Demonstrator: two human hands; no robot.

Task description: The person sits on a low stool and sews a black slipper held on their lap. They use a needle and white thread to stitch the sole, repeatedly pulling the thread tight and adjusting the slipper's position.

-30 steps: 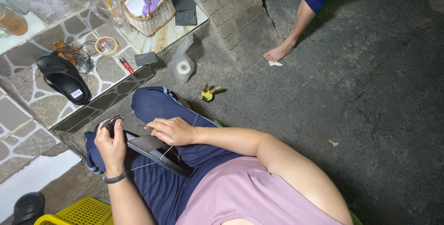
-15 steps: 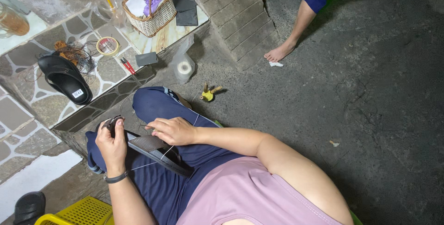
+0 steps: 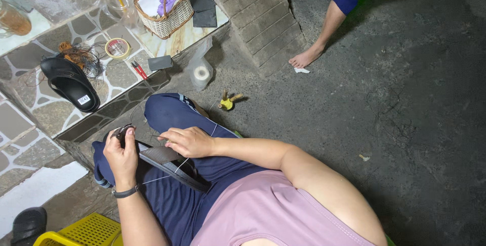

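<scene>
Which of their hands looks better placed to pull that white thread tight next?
Probably the right hand: it rests on the dark sandal sole, right beside the white thread. The left hand is occupied, gripping a small dark tool at the sole's end.

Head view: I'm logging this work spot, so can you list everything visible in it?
sandal sole: one, dark, across the lap under both hands
thread: one, pale, running off the sole
sandal: one, black, on the stone ledge
basket: one, wicker, holding purple cloth
tape roll: one, pale, on the ledge
pliers: one, red-handled, on the ledge
crate: one, yellow, bottom left
another person's bare foot: one, on the concrete
left hand: grips a small dark tool
right hand: rests on the sole
</scene>
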